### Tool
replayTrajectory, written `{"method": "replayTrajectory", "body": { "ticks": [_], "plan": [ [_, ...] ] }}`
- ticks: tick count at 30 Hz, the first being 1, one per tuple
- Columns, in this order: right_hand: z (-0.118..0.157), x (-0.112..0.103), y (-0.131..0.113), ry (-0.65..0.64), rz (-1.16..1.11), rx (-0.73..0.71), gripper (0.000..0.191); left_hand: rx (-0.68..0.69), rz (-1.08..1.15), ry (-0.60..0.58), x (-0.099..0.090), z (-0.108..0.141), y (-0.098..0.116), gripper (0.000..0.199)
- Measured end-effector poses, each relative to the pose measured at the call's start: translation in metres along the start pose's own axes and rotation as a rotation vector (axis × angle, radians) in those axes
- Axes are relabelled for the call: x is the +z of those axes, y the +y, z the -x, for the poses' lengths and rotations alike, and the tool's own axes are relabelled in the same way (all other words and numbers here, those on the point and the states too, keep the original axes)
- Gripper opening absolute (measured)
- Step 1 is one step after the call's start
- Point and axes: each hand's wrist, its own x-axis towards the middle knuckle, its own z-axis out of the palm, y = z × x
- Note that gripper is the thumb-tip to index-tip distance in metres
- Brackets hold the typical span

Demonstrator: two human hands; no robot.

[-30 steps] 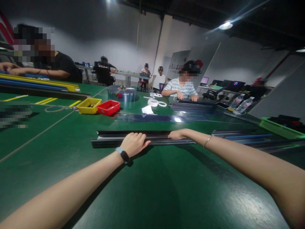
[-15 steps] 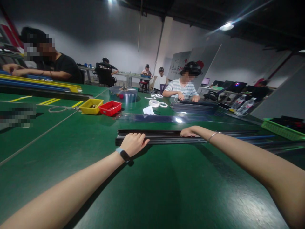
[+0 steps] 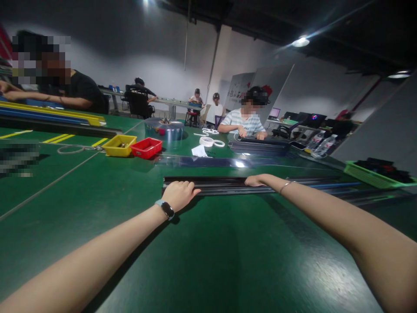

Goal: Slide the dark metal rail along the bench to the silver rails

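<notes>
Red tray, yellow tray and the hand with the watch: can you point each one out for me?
Red tray (image 3: 147, 152): head view, its front wall.
Yellow tray (image 3: 119, 151): head view, its front wall.
Left hand (image 3: 178, 194): head view, the back of the hand.

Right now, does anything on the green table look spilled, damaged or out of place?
Nothing looks spilled or plainly damaged. Slightly untidy: a white scrap lies loose near the white roll. The black profile under the left hand and right hand looks straight.

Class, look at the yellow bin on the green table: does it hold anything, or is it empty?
Not empty: small parts lie inside the yellow bin, though they are too small to identify.
</notes>
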Motion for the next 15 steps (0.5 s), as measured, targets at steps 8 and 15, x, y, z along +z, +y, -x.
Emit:
{"method": "replayTrajectory", "body": {
  "ticks": [8, 15],
  "plan": [
    [-0.004, -0.002, -0.042, -0.088, 0.043, -0.172, 0.01, -0.01, 0.006, -0.017, 0.0, 0.001, 0.0, 0.042],
    [-0.007, 0.001, -0.049, -0.109, 0.049, -0.206, 0.012, -0.01, 0.016, -0.021, -0.001, 0.0, 0.0, 0.041]
  ]
}}
